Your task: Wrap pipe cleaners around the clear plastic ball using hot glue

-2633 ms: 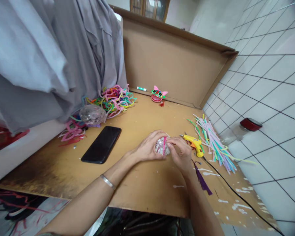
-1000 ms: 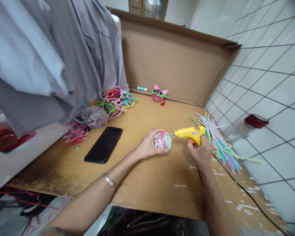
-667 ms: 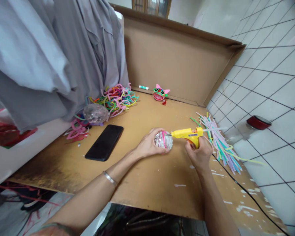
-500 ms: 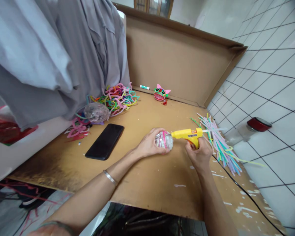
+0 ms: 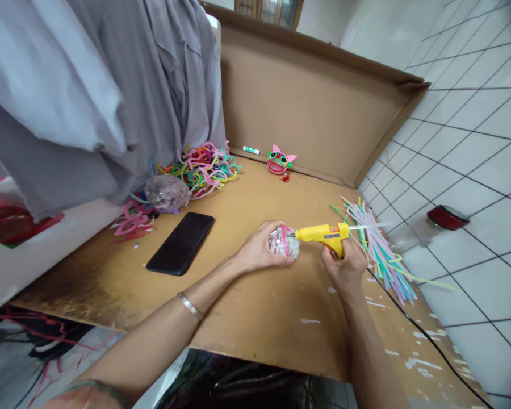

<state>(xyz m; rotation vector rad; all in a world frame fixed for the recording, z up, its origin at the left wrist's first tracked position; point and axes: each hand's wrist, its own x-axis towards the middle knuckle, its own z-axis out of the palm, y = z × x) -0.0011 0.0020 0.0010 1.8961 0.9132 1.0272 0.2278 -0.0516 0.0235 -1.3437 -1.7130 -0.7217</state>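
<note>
My left hand (image 5: 262, 247) is wrapped round a clear, round ball-like piece (image 5: 290, 247) with a pink strip running across it. A yellow hot glue gun (image 5: 319, 232) is in my right hand (image 5: 346, 262), its fingers closed on the handle. The gun's nozzle points left and meets the ball near the pink strip; whether it touches cannot be made out. A clear glue stick (image 5: 370, 226) juts from the gun's rear. From the handle a black cord (image 5: 413, 324) trails down to the right.
A black phone (image 5: 181, 243) lies left of my hands. Behind it are a crumpled clear plastic piece (image 5: 167, 192) and tangled pipe cleaners (image 5: 208, 170). Straight pipe cleaners (image 5: 383, 255) and a red-lidded jar (image 5: 447, 217) are at right. A small animal-face figure (image 5: 278, 161) sits by the cardboard wall (image 5: 306, 102).
The glue gun has shifted slightly left, its nozzle reaching a little further onto the ball. My left hand holds the ball in nearly the same place.
</note>
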